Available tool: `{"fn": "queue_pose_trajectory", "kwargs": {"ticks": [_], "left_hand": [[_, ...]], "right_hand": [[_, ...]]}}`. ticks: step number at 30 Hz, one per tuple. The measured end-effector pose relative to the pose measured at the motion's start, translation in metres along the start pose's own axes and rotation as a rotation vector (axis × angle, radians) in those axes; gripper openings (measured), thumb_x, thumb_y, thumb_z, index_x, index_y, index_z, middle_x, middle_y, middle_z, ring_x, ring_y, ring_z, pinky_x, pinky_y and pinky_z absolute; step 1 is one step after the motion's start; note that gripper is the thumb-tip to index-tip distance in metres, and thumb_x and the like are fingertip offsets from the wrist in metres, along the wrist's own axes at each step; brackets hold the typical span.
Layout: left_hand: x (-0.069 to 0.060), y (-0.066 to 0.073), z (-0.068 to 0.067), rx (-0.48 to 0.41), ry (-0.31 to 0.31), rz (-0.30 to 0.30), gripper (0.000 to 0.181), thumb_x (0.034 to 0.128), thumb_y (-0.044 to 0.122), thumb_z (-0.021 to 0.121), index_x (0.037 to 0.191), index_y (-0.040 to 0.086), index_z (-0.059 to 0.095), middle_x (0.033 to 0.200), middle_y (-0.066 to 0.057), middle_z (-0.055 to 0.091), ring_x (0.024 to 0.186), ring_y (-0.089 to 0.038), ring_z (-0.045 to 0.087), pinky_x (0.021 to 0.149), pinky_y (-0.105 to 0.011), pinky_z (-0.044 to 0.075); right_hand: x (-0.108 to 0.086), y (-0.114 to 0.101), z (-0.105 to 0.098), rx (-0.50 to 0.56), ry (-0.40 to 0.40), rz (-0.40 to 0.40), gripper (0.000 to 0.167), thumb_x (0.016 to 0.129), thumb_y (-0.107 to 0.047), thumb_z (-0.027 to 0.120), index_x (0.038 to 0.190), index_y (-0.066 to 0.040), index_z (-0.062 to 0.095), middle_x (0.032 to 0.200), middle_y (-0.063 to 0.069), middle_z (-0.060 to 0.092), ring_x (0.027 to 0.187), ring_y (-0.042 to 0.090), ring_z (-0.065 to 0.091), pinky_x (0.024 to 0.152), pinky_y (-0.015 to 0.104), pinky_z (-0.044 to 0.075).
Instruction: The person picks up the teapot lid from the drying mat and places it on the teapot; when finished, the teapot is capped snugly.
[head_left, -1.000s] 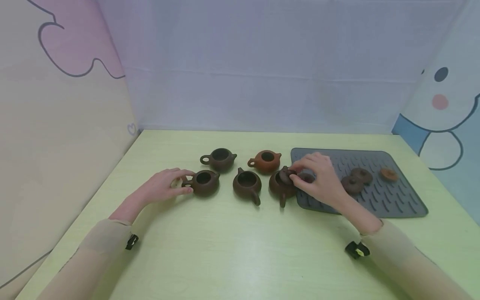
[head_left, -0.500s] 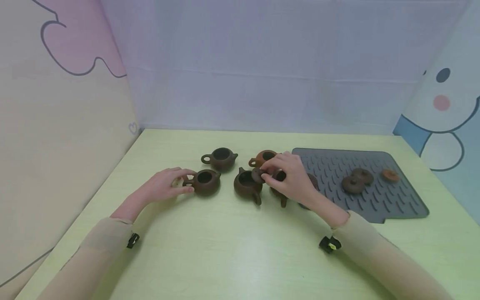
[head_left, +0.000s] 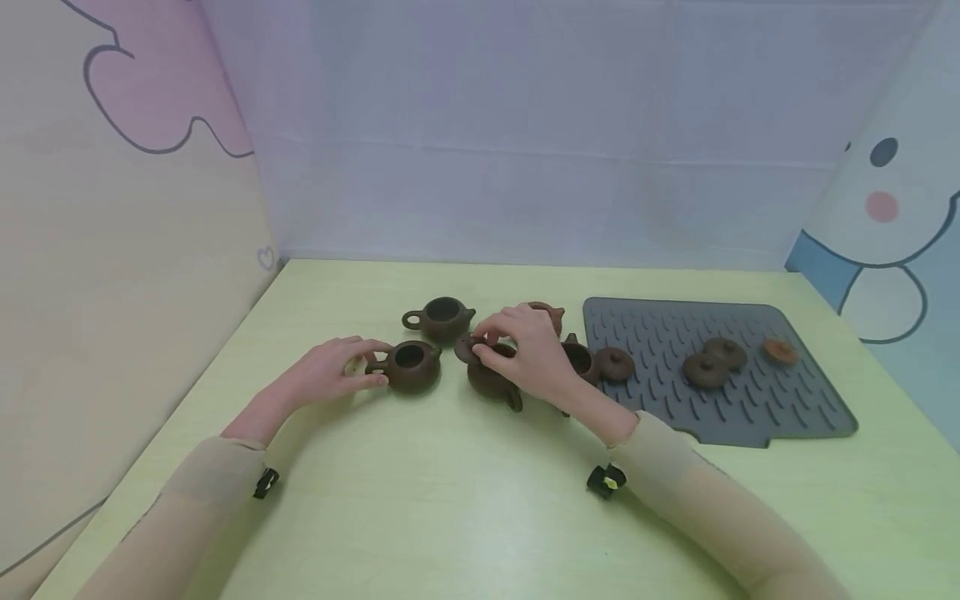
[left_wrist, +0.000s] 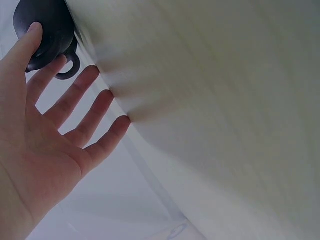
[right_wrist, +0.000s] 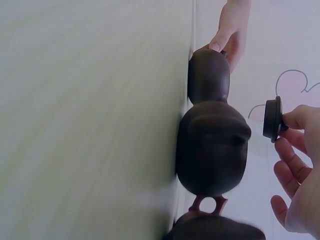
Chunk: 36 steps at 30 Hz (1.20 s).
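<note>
My right hand (head_left: 522,346) pinches a dark brown teapot lid (head_left: 467,349) by its knob, above the left side of a lidless teapot (head_left: 487,383). The right wrist view shows the lid (right_wrist: 272,119) apart from the pots, its rim side facing them. My left hand (head_left: 330,371) has thumb and index finger about the handle of the left front teapot (head_left: 414,367), whose mouth is uncovered. In the left wrist view that hand's other fingers (left_wrist: 102,107) are spread, tips at the tabletop. Another dark teapot (head_left: 576,358) stands partly behind my right wrist.
Behind are a dark open teapot (head_left: 442,317) and an orange-brown one (head_left: 551,315), mostly covered by my right hand. To the right, a grey ridged mat (head_left: 675,321) bears several lids, among them a brown lid (head_left: 615,365) at its left edge and an orange lid (head_left: 780,351).
My right hand has carried the lid leftward, from above the right front teapot across to the middle one. The left hand has stayed at its teapot.
</note>
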<state>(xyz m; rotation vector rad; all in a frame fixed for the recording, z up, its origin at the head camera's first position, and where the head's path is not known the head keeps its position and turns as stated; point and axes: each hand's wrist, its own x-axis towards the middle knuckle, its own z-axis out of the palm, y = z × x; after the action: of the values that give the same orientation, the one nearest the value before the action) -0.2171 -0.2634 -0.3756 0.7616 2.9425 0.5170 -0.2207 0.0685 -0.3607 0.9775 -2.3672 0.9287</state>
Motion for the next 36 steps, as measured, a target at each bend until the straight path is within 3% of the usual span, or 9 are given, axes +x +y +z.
{"fn": "queue_pose_trajectory", "kwargs": {"ticks": [10, 20, 36], "left_hand": [[0.001, 0.000, 0.001, 0.000, 0.005, -0.004, 0.052, 0.0901, 0.048, 0.068, 0.135, 0.023, 0.059, 0.100, 0.004, 0.068, 0.087, -0.017, 0.057, 0.077, -0.033, 0.043], [-0.001, 0.004, -0.001, -0.002, 0.001, -0.006, 0.052, 0.0901, 0.045, 0.069, 0.135, 0.021, 0.059, 0.099, 0.002, 0.068, 0.084, -0.018, 0.056, 0.073, -0.031, 0.042], [0.000, 0.003, 0.000, 0.006, 0.000, -0.006, 0.051, 0.0909, 0.046, 0.068, 0.134, 0.021, 0.059, 0.100, 0.001, 0.068, 0.084, -0.017, 0.057, 0.073, -0.031, 0.043]], "right_hand": [[0.017, -0.010, 0.025, 0.000, -0.003, 0.047, 0.008, 0.090, -0.024, 0.072, 0.097, -0.022, 0.073, 0.082, -0.004, 0.066, 0.086, 0.020, 0.058, 0.087, 0.047, 0.042], [0.033, -0.027, 0.046, 0.013, -0.026, 0.082, 0.008, 0.089, -0.026, 0.074, 0.097, -0.023, 0.073, 0.079, -0.008, 0.065, 0.084, 0.014, 0.055, 0.088, 0.046, 0.043], [0.046, -0.036, 0.066, -0.121, -0.153, 0.125, 0.012, 0.092, -0.035, 0.069, 0.101, -0.027, 0.072, 0.083, -0.007, 0.065, 0.092, 0.016, 0.056, 0.088, 0.042, 0.042]]}}
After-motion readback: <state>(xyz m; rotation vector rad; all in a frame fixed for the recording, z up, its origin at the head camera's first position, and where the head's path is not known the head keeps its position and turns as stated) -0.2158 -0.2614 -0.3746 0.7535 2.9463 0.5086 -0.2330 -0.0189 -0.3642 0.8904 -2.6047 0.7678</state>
